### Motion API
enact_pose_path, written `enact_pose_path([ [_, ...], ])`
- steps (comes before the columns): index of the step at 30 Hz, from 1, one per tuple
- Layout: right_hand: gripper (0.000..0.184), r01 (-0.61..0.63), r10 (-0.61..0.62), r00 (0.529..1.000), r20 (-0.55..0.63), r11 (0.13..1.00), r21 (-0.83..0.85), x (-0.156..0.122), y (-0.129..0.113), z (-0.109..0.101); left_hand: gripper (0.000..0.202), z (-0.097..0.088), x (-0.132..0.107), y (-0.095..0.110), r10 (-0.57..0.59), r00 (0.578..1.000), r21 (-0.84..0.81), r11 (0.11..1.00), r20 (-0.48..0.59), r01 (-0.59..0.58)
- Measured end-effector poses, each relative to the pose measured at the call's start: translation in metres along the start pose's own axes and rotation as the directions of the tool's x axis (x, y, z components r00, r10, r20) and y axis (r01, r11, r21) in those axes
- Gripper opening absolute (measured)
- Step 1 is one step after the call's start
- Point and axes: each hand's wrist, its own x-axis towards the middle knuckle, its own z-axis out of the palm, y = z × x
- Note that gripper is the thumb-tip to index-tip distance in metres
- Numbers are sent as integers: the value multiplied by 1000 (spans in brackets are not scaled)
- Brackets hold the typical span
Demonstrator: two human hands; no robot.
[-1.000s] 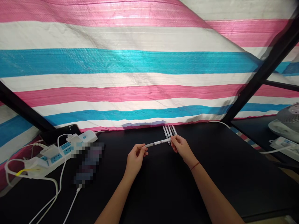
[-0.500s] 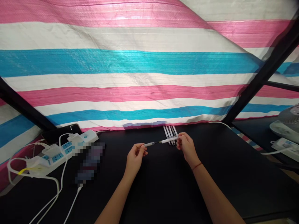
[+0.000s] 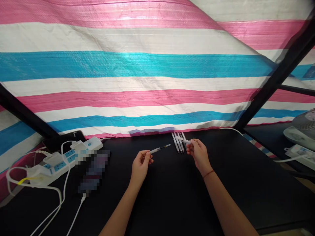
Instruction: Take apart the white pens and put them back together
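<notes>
Hiding barrel [image 3: 187, 142] end w/ R fingers [image 3: 194, 143]

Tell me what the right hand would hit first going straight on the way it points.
Likely the pens: the barrel in the right hand overlaps them in view, though depth is unclear, so it might pass above.

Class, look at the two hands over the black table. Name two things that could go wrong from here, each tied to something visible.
1. The slim dark refill juts unsupported from the short pale plastic tube in the left hand, so it might slip out or bend.
2. The white plastic pen barrel in the right hand overlaps the row of slim white pens in view; it might knock them askew.
</notes>
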Motion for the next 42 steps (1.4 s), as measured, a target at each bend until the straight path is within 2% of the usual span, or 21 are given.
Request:
enact_pose_path([
  [8,37,37,-37,997,71,999,2,1,1,-2,32,0,0,2,6,999,-36,999,-38,-7],
  [17,37,14,-13,992,123,1000,-6,1,2,-2,30,-7,5,-1,31,997,-20,999,-71,-32],
  [25,36,69,-59,988,142,995,-69,2,5,-3,29,-10,6,-3,30,995,-45,998,-98,-34],
  [42,34,142,-118,977,178,981,-130,1,7,-2,28,-8,2,3,19,997,-53,998,-74,-23],
])
